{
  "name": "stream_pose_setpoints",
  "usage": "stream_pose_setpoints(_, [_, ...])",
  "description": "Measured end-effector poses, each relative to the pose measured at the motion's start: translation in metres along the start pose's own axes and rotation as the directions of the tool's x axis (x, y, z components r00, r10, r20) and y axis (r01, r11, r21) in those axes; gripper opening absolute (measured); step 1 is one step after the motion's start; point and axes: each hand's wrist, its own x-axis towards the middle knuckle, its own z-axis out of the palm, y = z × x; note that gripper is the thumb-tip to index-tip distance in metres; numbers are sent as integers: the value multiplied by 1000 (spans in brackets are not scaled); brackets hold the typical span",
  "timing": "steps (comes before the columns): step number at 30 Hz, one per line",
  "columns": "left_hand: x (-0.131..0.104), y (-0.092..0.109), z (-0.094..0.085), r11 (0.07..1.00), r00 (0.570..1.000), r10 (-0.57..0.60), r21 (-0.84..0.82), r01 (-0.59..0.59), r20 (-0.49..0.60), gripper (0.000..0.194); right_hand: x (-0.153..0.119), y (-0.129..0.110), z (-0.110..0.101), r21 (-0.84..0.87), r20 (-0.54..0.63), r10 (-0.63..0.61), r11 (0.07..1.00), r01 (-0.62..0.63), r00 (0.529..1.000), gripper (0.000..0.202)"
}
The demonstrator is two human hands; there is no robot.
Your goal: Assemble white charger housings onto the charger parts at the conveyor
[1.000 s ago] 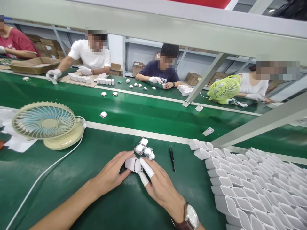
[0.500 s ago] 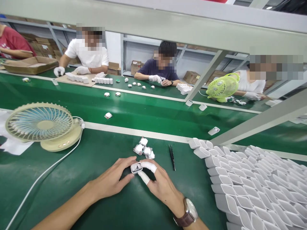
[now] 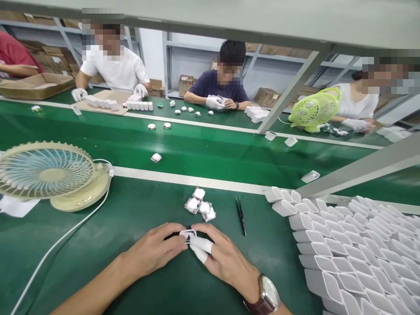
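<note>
A small white plastic housing point(image 3: 193, 232), open at the end facing me, is held between both hands above the green bench; something dark shows inside. My left hand point(image 3: 155, 250) grips its left side, the thumb at the opening. My right hand point(image 3: 228, 258) has a finger along the far right edge, while two fingers in white finger covers press at the opening. How deep they reach is hidden. Just beyond lies a small pile of white-topped parts point(image 3: 204, 207). Black tweezers point(image 3: 240, 216) lie to the right of that pile.
Rows of white housings point(image 3: 331, 267) stand packed at right. A beige fan point(image 3: 74, 197) with a white cable sits at left. Beyond a pale rail, a green conveyor point(image 3: 210, 153) carries scattered parts. Several co-workers sit across it; a slanted post point(image 3: 354, 168) rises at right.
My right hand's covered fingers have moved from the housing's right side to its opening, and my left thumb has come in closer. The conveyor parts have shifted right; the view has turned slightly.
</note>
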Motion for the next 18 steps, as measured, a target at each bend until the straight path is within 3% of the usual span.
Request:
stream_pose_setpoints(13, [-2, -2, 4, 996, 1000, -31, -82, 30, -4, 14, -1, -4, 7, 30, -47, 31, 999, -29, 998, 25])
stream_pose_setpoints(18, [-1, -1, 1, 977, 996, -91, -195, 88, -8, 21, -1, -3, 12, 69, -78, 17, 998, -12, 997, 23])
